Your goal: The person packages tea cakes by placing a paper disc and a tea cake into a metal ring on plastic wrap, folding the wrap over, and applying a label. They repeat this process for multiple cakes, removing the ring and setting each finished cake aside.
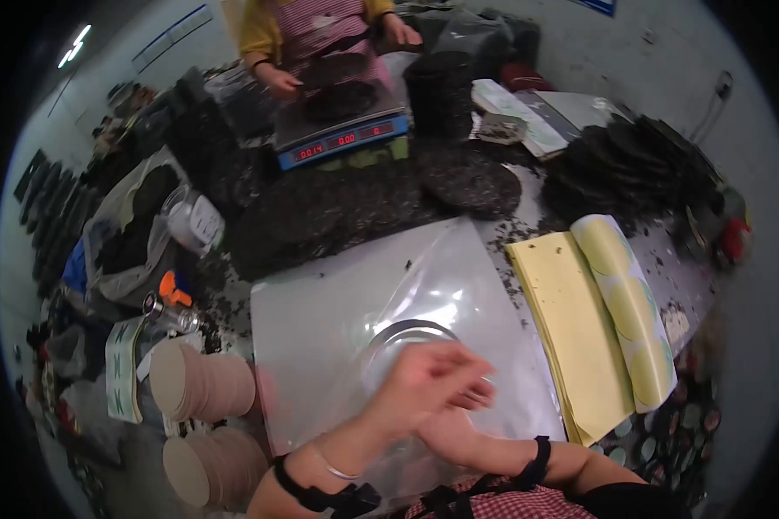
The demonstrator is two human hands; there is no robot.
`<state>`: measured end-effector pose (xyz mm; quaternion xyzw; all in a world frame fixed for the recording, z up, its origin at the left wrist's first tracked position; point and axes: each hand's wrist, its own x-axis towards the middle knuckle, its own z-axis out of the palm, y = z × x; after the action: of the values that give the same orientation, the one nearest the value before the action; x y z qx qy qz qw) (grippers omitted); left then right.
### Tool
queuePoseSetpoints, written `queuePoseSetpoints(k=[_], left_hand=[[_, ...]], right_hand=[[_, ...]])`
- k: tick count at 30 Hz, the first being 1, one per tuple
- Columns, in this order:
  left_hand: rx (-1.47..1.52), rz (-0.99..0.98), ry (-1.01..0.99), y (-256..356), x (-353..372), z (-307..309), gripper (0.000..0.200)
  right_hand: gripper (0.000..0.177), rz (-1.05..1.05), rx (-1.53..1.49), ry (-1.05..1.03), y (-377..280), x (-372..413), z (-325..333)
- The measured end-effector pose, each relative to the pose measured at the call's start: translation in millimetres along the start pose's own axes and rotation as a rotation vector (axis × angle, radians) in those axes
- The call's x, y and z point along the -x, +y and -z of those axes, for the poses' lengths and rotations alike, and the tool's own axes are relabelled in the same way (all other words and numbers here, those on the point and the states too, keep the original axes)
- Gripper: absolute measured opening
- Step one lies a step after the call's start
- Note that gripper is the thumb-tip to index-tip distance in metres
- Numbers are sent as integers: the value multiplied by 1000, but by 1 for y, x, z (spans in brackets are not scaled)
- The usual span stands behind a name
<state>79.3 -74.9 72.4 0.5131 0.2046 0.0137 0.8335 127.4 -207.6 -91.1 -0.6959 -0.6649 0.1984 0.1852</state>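
Observation:
Both my hands come together over a stack of clear plastic sheets [312,346] on the table. My left hand [428,381], with a bracelet at its wrist, lies across the front of my right and is curled closed; what its fingers hold, if anything, does not show. Behind and below it is my right hand [450,432], its fingers mostly hidden by the left. Just beyond the hands, a round, shiny metal ring [415,329] rests on the sheets, its near part covered by my left hand.
Stacks of round paper discs [203,381] stand left. Yellow sheets [571,329] and a roll of round labels [627,311] lie right. Dark pressed cakes [337,208] line the back, before a blue scale [346,138]. A co-worker [320,35] handles a dark disc there.

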Motion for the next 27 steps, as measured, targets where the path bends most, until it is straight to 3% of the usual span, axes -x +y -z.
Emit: queuePoseSetpoints(k=[1,2,4,5,7,8,9,10,11,12,13,14,17,18,20,21,23,24,25,27], left_hand=[[-22,69,-101,-14,-8,-16,15],[20,-24,-204,-56,-24,-26,19],[-29,45,-213,-137,-49,-40,17],[-12,48,-205,-176,-57,-33,17],[-812,-442,-157,-238,-63,-38,14],[-789,-444,-166,-241,-55,-45,14],[-680,-642,-83,-237,-40,-45,16],[-579,-820,30,-231,-16,-40,21],[-594,-789,88,-212,15,-33,21],[-690,-652,240,-180,50,-23,26],[-791,-503,409,-153,92,-11,31],[-930,-504,707,-131,137,4,34],[-1393,-447,1582,-95,249,56,32],[-1534,-252,1785,-92,282,76,49],[-1605,-42,1815,-70,318,109,71],[-1595,31,1728,-82,338,137,81],[-1545,170,1601,-104,350,159,95],[-1505,239,1555,-103,346,156,99],[-1452,239,1542,-100,347,159,96],[-1385,52,1474,-121,374,194,88]], right_hand=[[33,43,-9,-38,-6,12,-13],[34,198,-7,-54,-7,40,-21],[39,471,-23,-51,-5,92,-20],[39,471,-30,-69,2,104,-10],[43,293,-641,-354,9,119,26],[45,416,-429,-274,2,102,70],[55,304,-239,-22,2,107,83],[64,165,-275,189,5,97,95],[58,107,-30,253,6,89,100],[70,36,117,123,20,100,83],[70,-4,169,-58,44,117,53],[69,39,276,-147,55,138,36],[73,-54,143,-255,52,150,58],[77,-130,152,-120,48,152,69],[64,-144,352,155,35,142,77],[64,-167,361,194,39,141,85],[39,-302,73,-247,60,143,104],[25,-395,-43,-179,70,138,119],[25,-376,-80,-63,88,125,131],[26,-322,42,250,110,77,169]])
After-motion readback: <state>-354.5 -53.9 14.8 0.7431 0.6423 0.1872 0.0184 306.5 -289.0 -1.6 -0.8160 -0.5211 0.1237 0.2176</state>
